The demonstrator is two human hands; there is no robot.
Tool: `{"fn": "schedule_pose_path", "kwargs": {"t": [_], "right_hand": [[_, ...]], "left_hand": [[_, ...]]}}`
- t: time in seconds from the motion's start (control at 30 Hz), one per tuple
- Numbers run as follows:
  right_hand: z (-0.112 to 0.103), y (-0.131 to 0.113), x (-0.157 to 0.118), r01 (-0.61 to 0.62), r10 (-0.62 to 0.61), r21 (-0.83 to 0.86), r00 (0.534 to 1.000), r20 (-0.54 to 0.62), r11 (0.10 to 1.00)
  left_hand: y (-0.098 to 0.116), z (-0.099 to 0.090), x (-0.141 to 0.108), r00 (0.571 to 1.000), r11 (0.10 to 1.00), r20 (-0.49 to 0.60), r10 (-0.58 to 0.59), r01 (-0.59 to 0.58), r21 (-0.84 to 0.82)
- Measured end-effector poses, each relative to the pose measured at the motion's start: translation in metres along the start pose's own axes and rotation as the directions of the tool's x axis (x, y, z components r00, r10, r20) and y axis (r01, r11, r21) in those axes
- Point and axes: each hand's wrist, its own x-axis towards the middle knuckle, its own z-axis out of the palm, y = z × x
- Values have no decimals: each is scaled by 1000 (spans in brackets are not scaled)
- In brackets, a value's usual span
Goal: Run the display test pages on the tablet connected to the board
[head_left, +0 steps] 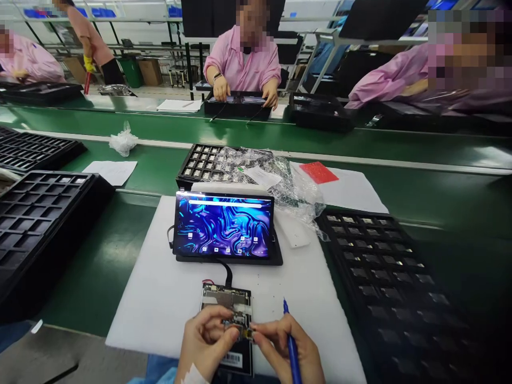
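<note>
My left hand pinches a small circuit board between thumb and fingers. From the other side, the thumb and forefinger of my right hand meet at the board's right edge, on a small part too tiny to make out. A blue pen is also tucked in my right hand, its tip pointing away from me. Below the small board lies a flat black assembly with a barcode label and exposed electronics. A black ribbon cable runs from it towards a lit tablet screen, which leans on a black stand.
White foam sheet lies under the work. Black compartment trays stand left and right, the right one holding small parts. Behind the screen are another tray, crumpled clear plastic and a red sheet. Co-workers sit across the green bench.
</note>
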Motion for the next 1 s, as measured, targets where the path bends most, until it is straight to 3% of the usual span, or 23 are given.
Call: {"fn": "schedule_pose_path", "kwargs": {"t": [0.3, 0.63, 1.0], "right_hand": [[-10, -3, 11, -186, 165, 134, 974, 156, 973], [-11, 14, 13, -181, 136, 164, 958, 251, 970], [-11, 2, 14, -200, 143, 158, 939, 314, 967]], "left_hand": [[10, -1, 1, 983, 994, 146, -107, 107, 5], [7, -1, 0, 979, 988, 140, -148, 152, -20], [1, -6, 0, 973, 988, 176, -150, 141, 64]]}}
